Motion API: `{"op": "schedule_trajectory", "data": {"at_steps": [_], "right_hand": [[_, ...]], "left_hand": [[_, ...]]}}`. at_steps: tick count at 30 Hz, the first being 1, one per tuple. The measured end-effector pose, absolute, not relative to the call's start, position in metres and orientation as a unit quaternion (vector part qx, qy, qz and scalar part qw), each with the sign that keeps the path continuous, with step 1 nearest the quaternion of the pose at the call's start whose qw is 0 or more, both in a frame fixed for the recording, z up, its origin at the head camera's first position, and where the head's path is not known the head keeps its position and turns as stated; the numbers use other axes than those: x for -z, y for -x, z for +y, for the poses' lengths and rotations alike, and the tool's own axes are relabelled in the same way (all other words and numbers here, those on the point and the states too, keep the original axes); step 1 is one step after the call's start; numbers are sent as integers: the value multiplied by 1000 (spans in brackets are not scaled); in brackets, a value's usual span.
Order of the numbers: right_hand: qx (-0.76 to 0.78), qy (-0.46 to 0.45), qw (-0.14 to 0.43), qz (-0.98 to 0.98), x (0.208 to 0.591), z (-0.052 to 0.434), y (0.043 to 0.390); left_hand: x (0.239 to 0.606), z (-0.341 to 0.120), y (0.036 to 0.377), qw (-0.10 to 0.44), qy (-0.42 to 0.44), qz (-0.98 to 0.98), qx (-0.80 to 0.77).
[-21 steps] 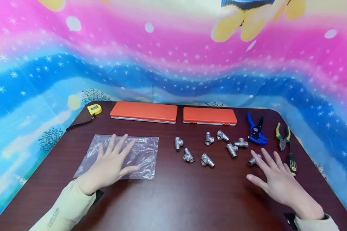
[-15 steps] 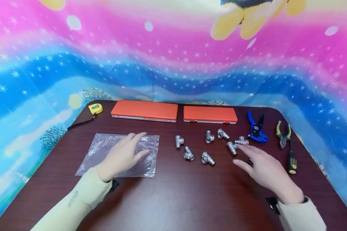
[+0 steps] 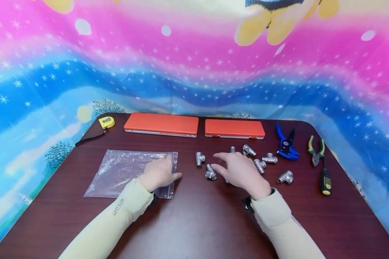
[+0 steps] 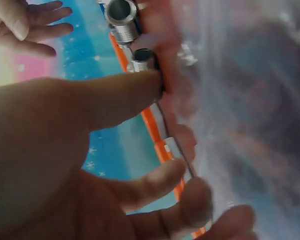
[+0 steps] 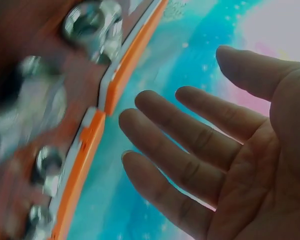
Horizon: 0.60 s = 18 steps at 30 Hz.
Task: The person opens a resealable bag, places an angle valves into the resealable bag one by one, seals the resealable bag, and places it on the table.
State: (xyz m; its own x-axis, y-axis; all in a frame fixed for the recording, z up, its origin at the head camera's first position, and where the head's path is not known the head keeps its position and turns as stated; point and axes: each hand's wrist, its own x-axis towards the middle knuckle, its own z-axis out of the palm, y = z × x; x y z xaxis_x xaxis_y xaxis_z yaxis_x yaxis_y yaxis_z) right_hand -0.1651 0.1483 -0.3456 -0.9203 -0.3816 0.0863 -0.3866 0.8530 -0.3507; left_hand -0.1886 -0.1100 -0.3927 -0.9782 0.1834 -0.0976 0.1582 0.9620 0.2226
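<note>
Dark wood worktop [image 3: 197, 219] under both sleeved arms. Left hand [image 3: 159, 173] lies on the right edge of a clear plastic bag [image 3: 123, 171]; whether it pinches the flimsy, slippery film I cannot tell. Right hand [image 3: 243, 169] hovers spread and empty over small metal tee fittings [image 3: 210, 173], probably heavy, hard and rollable, best gripped across the body. Beyond lie two orange cases [image 3: 161, 124]; pliers [image 3: 316, 150] lie far right.

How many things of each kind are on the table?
Fittings: 7 in view; the right hand may hide more
Cases: 2
Tools: 3
Bag: 1
Tape measure: 1
Total: 14
</note>
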Motion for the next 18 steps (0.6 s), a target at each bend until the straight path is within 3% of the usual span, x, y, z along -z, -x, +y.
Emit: {"op": "schedule_trajectory", "data": {"at_steps": [6, 11, 18], "right_hand": [[-199, -206, 13, -958, 358, 130, 170], [-241, -204, 15, -949, 365, 122, 171], [-467, -181, -60, -863, 375, 102, 169]], "left_hand": [[399, -115, 194, 83, -115, 985, -98], [395, -125, 202, 58, -140, 977, -151], [374, -122, 197, 24, -143, 927, -345]]}}
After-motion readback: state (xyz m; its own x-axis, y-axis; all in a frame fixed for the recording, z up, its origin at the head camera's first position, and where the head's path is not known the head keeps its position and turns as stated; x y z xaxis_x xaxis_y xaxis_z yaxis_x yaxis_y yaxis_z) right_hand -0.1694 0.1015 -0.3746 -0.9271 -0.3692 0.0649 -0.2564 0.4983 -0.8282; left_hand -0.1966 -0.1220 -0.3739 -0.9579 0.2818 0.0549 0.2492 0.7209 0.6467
